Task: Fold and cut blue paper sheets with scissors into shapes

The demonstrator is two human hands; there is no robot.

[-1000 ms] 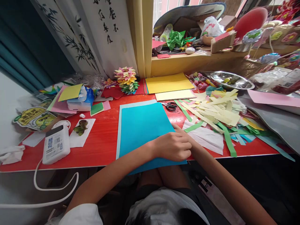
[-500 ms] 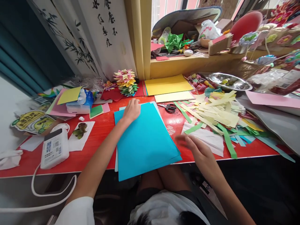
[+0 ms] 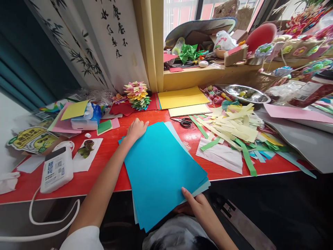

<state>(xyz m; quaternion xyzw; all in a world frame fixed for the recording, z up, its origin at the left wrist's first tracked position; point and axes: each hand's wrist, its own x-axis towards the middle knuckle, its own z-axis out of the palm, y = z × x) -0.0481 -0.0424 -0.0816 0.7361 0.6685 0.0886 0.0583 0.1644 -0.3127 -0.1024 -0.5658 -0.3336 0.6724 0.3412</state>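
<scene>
A stack of blue paper sheets (image 3: 163, 173) lies slightly fanned on the red table, its near end hanging over the front edge. Paler sheets show from beneath along its right side and near corner. At the far left corner, my left hand (image 3: 136, 131) is closed on the sheets with curled fingers. My right hand (image 3: 197, 203) pinches the near right edge, thumb on top and the other fingers hidden underneath. Black-handled scissors (image 3: 185, 122) lie just beyond the stack.
Cut paper strips (image 3: 234, 125) are heaped on the right, beside a white tissue (image 3: 221, 156) and a metal bowl (image 3: 247, 93). Yellow sheets (image 3: 182, 99) and a folded-paper ornament (image 3: 136, 95) stand behind. A white power bank (image 3: 57, 170) with its cable is at left.
The blue stack has moved toward me, farther over the table edge, and fanned out more. My right hand has come down from beside the paper and taken hold of its near edge.
</scene>
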